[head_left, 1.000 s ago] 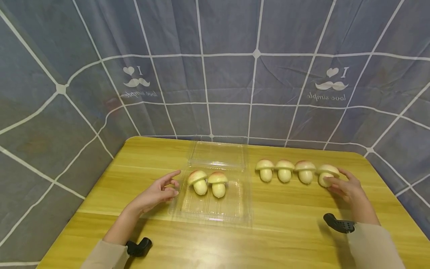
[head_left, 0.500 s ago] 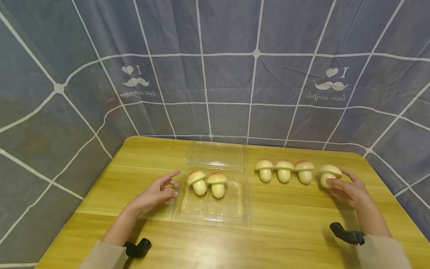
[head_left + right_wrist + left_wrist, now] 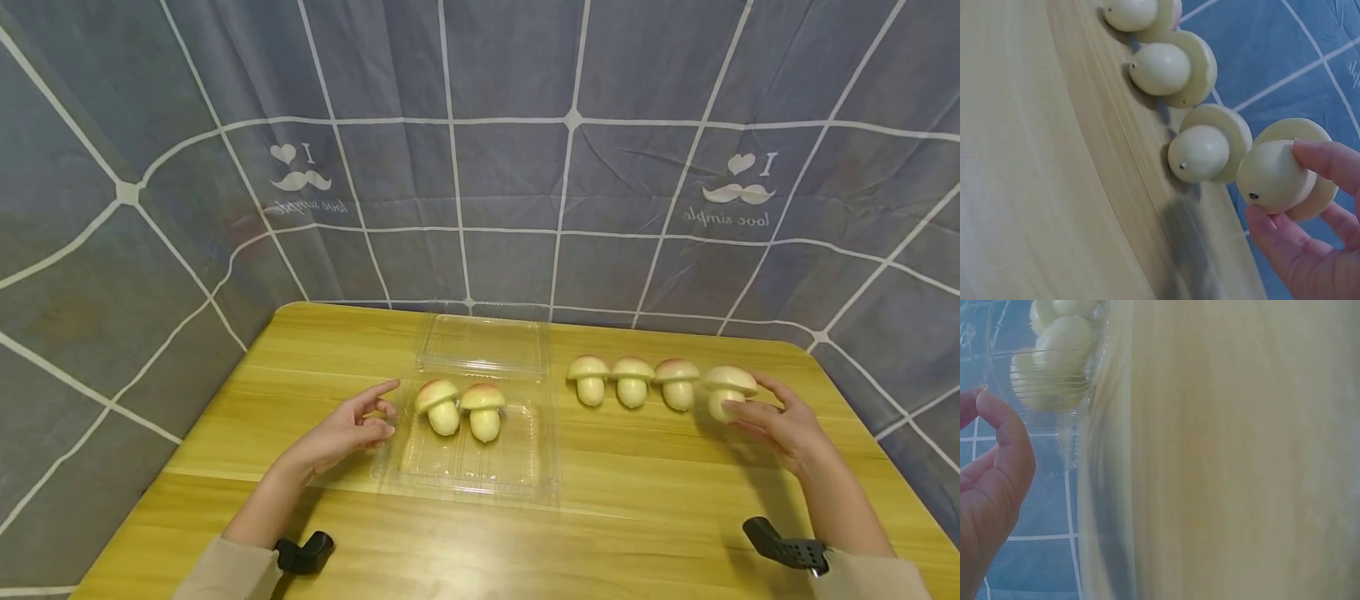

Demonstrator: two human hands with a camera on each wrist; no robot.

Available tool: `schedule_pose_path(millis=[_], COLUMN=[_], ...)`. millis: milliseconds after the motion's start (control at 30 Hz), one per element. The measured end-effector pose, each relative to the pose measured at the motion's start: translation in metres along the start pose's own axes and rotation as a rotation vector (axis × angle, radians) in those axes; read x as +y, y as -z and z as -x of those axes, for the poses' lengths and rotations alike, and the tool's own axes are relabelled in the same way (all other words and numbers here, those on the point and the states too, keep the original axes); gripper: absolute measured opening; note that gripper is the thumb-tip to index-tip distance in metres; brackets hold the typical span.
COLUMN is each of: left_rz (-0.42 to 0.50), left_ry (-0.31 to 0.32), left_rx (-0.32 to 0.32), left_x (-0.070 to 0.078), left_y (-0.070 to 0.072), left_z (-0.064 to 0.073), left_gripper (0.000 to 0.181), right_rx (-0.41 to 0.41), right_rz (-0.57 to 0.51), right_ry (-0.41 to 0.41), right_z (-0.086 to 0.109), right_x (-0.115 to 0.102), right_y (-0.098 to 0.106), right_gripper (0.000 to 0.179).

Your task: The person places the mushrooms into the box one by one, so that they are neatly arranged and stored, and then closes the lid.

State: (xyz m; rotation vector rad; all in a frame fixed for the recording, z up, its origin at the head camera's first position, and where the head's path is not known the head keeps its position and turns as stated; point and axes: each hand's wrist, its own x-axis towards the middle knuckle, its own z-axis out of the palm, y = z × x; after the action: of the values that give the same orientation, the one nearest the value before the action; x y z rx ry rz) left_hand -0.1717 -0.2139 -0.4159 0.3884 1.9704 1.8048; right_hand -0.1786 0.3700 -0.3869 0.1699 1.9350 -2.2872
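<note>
My right hand (image 3: 780,423) pinches the stem of a toy mushroom (image 3: 729,382), thumb on one side and fingers on the other. In the right wrist view this mushroom (image 3: 1279,176) is lifted off the table, a dark dot on its stem end. Left of it, a row holds three more mushrooms (image 3: 632,382). An open clear plastic clamshell box (image 3: 517,467) lies mid-table, two mushrooms (image 3: 484,412) side by side in its back half. My left hand (image 3: 341,433) is at the box's left edge, index finger extended, other fingers loosely bent; whether it touches the rim I cannot tell.
The box's lid (image 3: 483,342) lies folded back toward the far edge of the wooden table (image 3: 637,517). Behind and beside the table hangs a grey-blue curtain (image 3: 510,175) with white lines.
My right hand has raised its mushroom off the table, drawing it slightly right and then back left. My left hand and the other mushrooms hold their places.
</note>
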Motion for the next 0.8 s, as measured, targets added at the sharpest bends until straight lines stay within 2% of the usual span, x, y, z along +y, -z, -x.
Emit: schedule_pose_path(millis=[467, 800], left_rz=[0.011, -0.011], left_ry=[0.016, 0.007], left_rx=[0.008, 0.015], left_x=[0.0, 0.003], left_y=[-0.002, -0.002], left_z=[0.002, 0.0], left_gripper=[0.073, 0.072], right_rx=[-0.125, -0.175], right_rz=[0.007, 0.048], right_ry=[0.04, 0.039], right_z=[0.011, 0.011], right_x=[0.001, -0.002], right_y=[-0.027, -0.048], right_gripper=[0.047, 0.049])
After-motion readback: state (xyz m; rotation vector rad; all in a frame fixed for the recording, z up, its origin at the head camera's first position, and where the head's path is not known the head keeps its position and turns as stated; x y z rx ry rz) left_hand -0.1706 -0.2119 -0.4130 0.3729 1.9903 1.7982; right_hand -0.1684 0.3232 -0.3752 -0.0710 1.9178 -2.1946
